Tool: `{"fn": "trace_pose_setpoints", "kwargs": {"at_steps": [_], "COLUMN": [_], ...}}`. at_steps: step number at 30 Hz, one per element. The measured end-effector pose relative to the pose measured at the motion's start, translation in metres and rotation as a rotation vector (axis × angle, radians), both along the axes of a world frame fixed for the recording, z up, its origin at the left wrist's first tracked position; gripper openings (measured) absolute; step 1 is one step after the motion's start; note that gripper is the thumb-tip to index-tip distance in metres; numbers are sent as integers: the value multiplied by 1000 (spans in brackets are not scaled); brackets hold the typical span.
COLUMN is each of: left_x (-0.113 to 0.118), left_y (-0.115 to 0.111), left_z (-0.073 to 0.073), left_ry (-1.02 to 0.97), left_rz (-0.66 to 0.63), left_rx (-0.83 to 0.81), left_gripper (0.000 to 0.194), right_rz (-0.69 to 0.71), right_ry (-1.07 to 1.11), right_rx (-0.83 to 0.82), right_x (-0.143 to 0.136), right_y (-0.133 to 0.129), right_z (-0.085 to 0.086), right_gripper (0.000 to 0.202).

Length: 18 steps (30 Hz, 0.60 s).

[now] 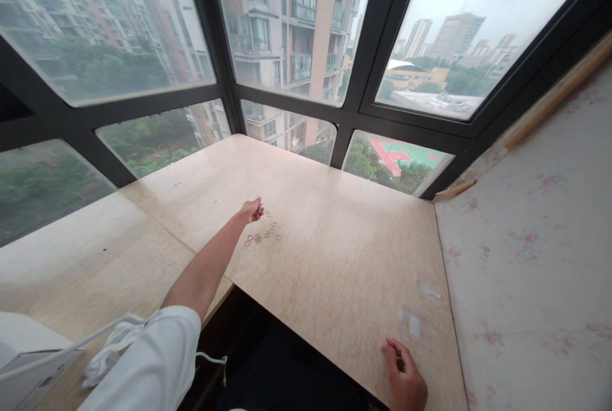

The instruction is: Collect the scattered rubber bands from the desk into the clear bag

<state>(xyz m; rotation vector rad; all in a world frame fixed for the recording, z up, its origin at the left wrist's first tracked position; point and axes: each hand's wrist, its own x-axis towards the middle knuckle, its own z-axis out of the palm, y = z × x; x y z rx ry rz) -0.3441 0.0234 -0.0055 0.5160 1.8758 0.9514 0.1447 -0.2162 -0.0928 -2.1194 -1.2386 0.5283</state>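
Note:
My left hand (252,209) reaches far out over the wooden tabletop, its fingers closed around what look like several small thin rings. Other thin rings (259,238), mostly greyish or pale green, lie scattered on the wood just below and to the right of it. Two reddish rings (248,241) are at the left end of this group. Near the table's front edge at the right, my right hand (405,375) rests with fingers curled in and nothing visible in them. A clear plastic bag (412,323) with a white label lies just beyond it.
Dark-framed windows (354,99) border the table's far sides, and a flowered wall (521,252) stands at the right. A white cable (108,328) and a white box (36,360) sit at the lower left. Another scrap of clear plastic (431,292) lies near the wall.

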Motion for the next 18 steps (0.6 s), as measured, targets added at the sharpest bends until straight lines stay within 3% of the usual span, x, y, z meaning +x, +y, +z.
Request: {"fn": "trace_pose_setpoints", "kwargs": {"at_steps": [4, 9, 14, 18], "left_x": [-13, -26, -36, -29], "left_y": [-2, -2, 4, 14], "left_z": [12, 23, 36, 38], "left_ry": [-97, -129, -112, -114], "left_rz": [37, 24, -40, -133], "left_rx": [46, 107, 120, 93], "left_gripper": [31, 14, 25, 33], "right_rz": [2, 3, -19, -39], "right_ry": [21, 39, 24, 25], "right_rx": [3, -12, 12, 2], "right_x": [1, 1, 1, -1], "right_y": [0, -1, -1, -1], "right_z": [0, -2, -5, -3], "right_gripper": [47, 48, 47, 48]}}
